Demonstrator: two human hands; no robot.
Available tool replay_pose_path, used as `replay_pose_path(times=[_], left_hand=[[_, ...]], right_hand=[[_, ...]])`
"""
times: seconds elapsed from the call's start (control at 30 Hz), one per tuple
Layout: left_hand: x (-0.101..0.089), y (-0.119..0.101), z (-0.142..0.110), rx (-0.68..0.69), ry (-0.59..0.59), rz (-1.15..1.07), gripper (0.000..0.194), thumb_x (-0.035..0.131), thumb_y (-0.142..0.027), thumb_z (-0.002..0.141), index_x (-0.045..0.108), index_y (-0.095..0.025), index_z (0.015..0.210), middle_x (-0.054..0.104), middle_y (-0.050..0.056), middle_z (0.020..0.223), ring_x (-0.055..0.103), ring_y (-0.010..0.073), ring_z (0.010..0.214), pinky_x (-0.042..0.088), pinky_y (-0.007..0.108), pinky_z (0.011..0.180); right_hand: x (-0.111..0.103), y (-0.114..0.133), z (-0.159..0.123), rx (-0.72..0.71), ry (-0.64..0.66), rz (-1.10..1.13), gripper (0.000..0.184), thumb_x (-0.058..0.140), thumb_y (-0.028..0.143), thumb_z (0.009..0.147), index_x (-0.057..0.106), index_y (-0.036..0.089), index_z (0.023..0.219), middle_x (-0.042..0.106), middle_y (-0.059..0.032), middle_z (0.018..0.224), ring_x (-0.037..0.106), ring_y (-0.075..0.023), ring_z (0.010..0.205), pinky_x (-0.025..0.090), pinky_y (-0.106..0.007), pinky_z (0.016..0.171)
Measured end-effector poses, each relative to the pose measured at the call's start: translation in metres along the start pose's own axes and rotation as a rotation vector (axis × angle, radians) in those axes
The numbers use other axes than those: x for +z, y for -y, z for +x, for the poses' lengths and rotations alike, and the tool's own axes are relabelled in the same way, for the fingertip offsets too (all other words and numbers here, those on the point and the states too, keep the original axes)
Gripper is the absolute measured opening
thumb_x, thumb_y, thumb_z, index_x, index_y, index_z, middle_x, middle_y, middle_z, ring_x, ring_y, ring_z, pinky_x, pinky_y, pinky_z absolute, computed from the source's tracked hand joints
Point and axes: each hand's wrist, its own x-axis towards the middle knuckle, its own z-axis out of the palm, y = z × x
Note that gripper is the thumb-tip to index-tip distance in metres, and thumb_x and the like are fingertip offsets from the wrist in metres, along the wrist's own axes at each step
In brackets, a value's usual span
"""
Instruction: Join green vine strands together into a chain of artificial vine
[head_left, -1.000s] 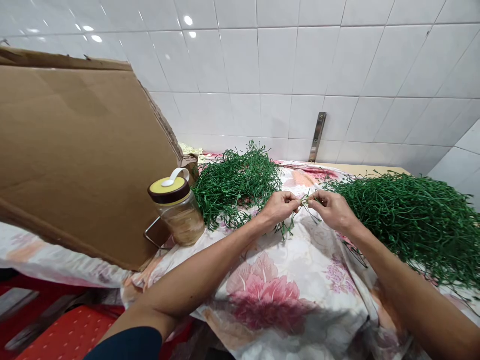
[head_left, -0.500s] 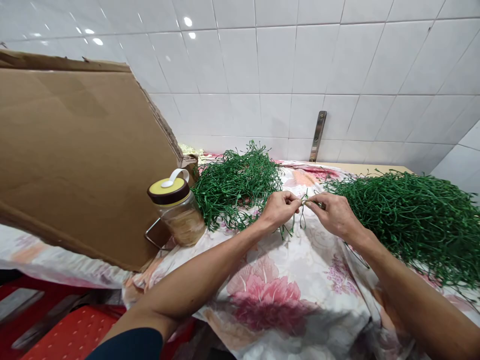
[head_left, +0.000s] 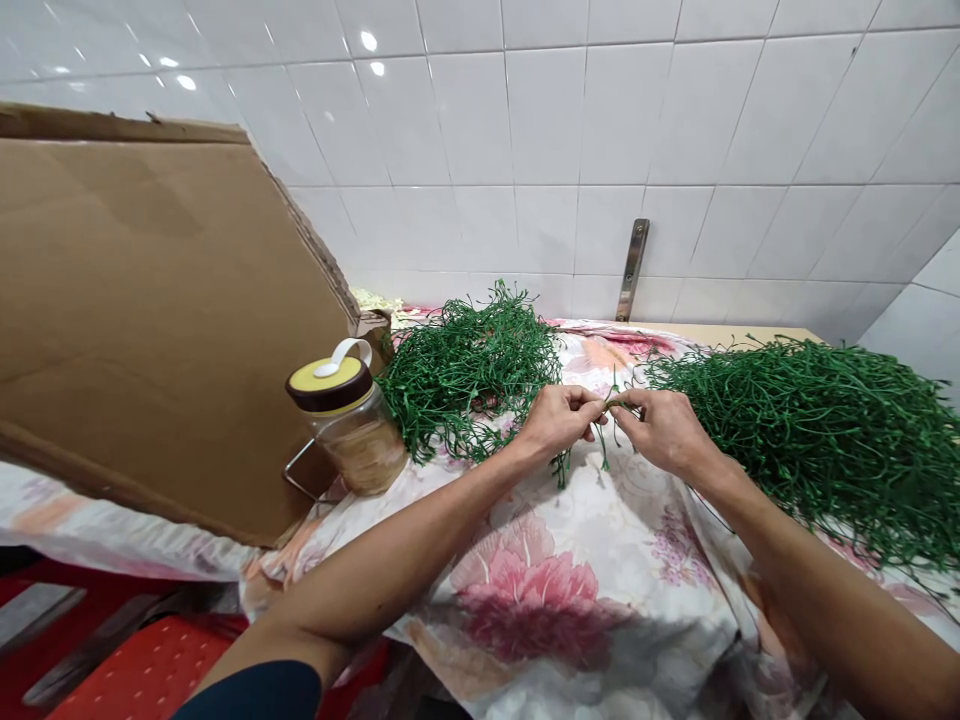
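- While the left hand (head_left: 559, 420) and the right hand (head_left: 664, 432) work above mid-cloth, both are nearly closed, thumb against forefinger, pinching a thin green strand (head_left: 611, 403) across the small gap between them.
- Other fingers curl inward. Fingertips partly hide the exact grip, and I can't tell if either hand holds a second strand.
- Strand sits above the floral cloth (head_left: 540, 590), between a smaller green heap (head_left: 469, 385) left of the hands and a larger green heap (head_left: 810, 440) to the right.
- Handling: strands look thin and prone to tangling. A short pinch near the fingertips and light tension should suit them best. Loose ends below the hands could catch on either heap.
- Left side: glass jar (head_left: 349, 430) with a yellow-and-brown lid stands beside the smaller heap, a cardboard sheet (head_left: 165, 320) just behind it.
- Far side: white tile wall (head_left: 547, 120) with a metal bracket (head_left: 632, 270) bounds forward reach.
- Right side: larger heap runs off the frame.
- Near side: cloth hangs over the front edge, above a red stool (head_left: 142, 670) at lower left.
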Motion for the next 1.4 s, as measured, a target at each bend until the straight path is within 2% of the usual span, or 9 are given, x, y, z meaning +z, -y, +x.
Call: replay_pose_path(times=[0.17,0.33,0.5,0.63,0.9,1.1,1.27,1.4], left_hand=[[0.006,-0.002,-0.003,-0.082,0.040,-0.059,0.009,0.065,-0.019,0.084,0.069,-0.011,0.085,0.074,0.007,0.081,0.066,0.0089,0.052,0.043,0.016,0.046],[0.008,-0.004,-0.002,-0.170,0.063,-0.161,0.007,0.057,-0.009,0.088,0.063,-0.010,0.085,0.071,0.005,0.073,0.065,0.0100,0.047,0.046,0.018,0.046],[0.006,-0.012,-0.004,-0.173,0.058,-0.199,0.008,0.057,-0.008,0.090,0.061,-0.009,0.084,0.072,0.006,0.075,0.063,0.0084,0.045,0.045,0.018,0.045],[0.005,-0.012,-0.006,-0.157,0.070,-0.209,0.008,0.056,-0.008,0.090,0.061,-0.009,0.084,0.072,0.006,0.076,0.063,0.0079,0.046,0.047,0.018,0.048],[0.001,0.004,0.000,0.030,-0.020,-0.009,0.010,0.057,-0.018,0.086,0.065,-0.013,0.088,0.071,0.004,0.078,0.062,0.0085,0.052,0.045,0.020,0.051],[-0.002,-0.006,-0.008,0.198,-0.073,0.312,0.018,0.065,-0.030,0.083,0.072,-0.015,0.090,0.074,0.004,0.084,0.065,0.0153,0.077,0.045,0.025,0.068],[-0.002,-0.012,-0.013,0.279,-0.074,0.382,0.019,0.061,-0.028,0.086,0.073,-0.014,0.086,0.072,0.003,0.081,0.061,0.0143,0.073,0.042,0.026,0.069],[-0.003,-0.011,-0.011,0.273,-0.096,0.363,0.018,0.060,-0.028,0.085,0.071,-0.014,0.081,0.068,0.001,0.075,0.057,0.0131,0.070,0.039,0.025,0.066]], right_hand=[[0.008,0.002,-0.002,-0.015,-0.021,-0.168,0.027,0.054,0.026,0.090,0.078,0.020,0.101,0.076,-0.0074,0.079,0.067,-0.0216,0.071,0.039,-0.030,0.067],[0.013,0.003,-0.004,-0.063,-0.013,-0.285,0.026,0.052,0.019,0.091,0.072,0.019,0.108,0.078,-0.0095,0.093,0.070,-0.0233,0.082,0.038,-0.030,0.069],[0.014,0.001,-0.004,-0.084,-0.041,-0.291,0.023,0.049,0.022,0.096,0.069,0.019,0.107,0.077,-0.0082,0.090,0.069,-0.0216,0.077,0.036,-0.029,0.067],[0.012,-0.001,-0.003,-0.074,-0.053,-0.195,0.023,0.052,0.022,0.094,0.071,0.019,0.105,0.076,-0.0059,0.087,0.068,-0.0198,0.076,0.037,-0.028,0.068],[0.006,-0.006,0.002,0.080,-0.001,0.116,0.021,0.057,0.033,0.086,0.072,0.019,0.087,0.068,-0.0004,0.069,0.054,-0.0145,0.060,0.035,-0.026,0.061],[0.006,-0.007,0.001,0.002,0.032,0.090,0.017,0.054,0.025,0.081,0.069,0.019,0.086,0.063,0.0007,0.069,0.050,-0.0138,0.063,0.034,-0.025,0.061],[0.005,-0.004,0.000,-0.053,0.006,0.088,0.016,0.053,0.024,0.083,0.067,0.019,0.089,0.062,0.0010,0.069,0.048,-0.0130,0.060,0.033,-0.025,0.062],[0.007,-0.003,0.000,-0.081,-0.024,0.085,0.015,0.054,0.024,0.087,0.067,0.018,0.091,0.063,0.0005,0.069,0.049,-0.0136,0.060,0.034,-0.026,0.062]])
